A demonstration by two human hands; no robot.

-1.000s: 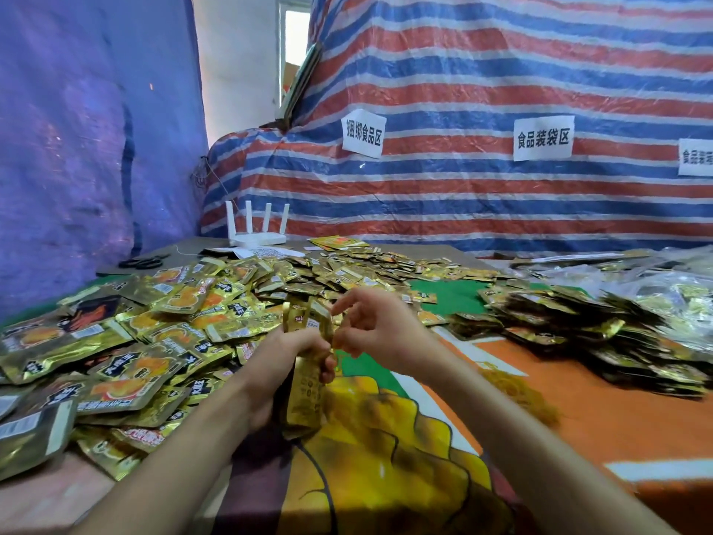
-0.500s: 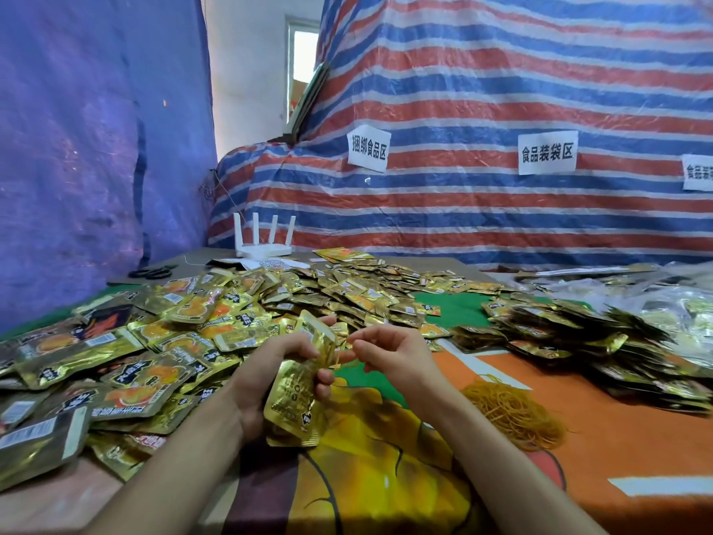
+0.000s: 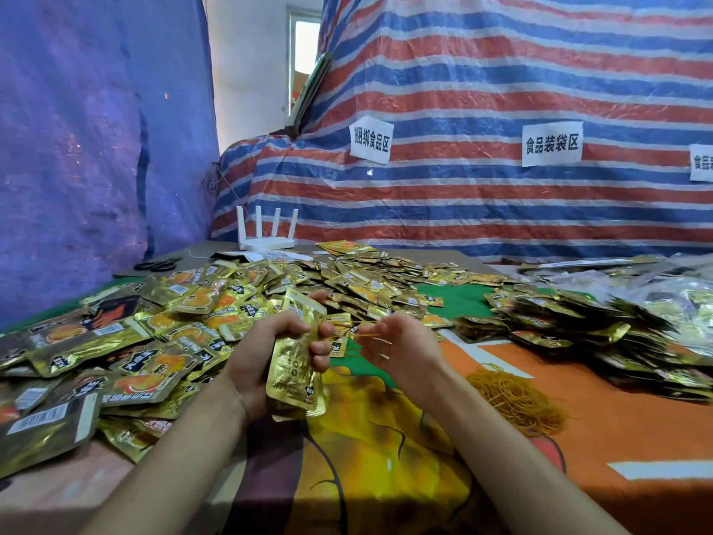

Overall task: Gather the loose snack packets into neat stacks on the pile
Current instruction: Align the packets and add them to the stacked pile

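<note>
- A red, white and blue striped tarp (image 3: 501,90) was hung behind the table, and a plain blue tarp (image 3: 77,148) was hung at the left.
- Two white paper labels (image 3: 370,140) with printed characters were fixed to the striped tarp, and a third was cut off by the right edge.
- The table (image 3: 617,438) was covered by a cloth printed in orange, green and yellow.
- A white router (image 3: 266,243) with four upright aerials was set at the far edge, and black scissors (image 3: 158,264) were laid to its left.
- Loose snack packets (image 3: 115,341), gold with orange prints, were spread over the left and far parts of the table, overlapping at all angles.
- A second pile (image 3: 578,326) of gathered packets was laid at the right, with bare green cloth between it and the loose ones.
- Clear plastic bags (image 3: 675,287) were heaped behind that pile.
- A heap of yellow elastic bands (image 3: 513,399) was laid on the orange cloth, just beside the right forearm.
- A stack of packets (image 3: 295,361) was gripped upright in the left hand (image 3: 258,357), fingers and thumb curled round its middle. It was held above the near part of the table, just beside the loose packets.
- The right hand (image 3: 405,353) was held close to the stack with its fingers curled. A thin yellow rubber band (image 3: 366,335) was hooked and stretched on those fingers.
</note>
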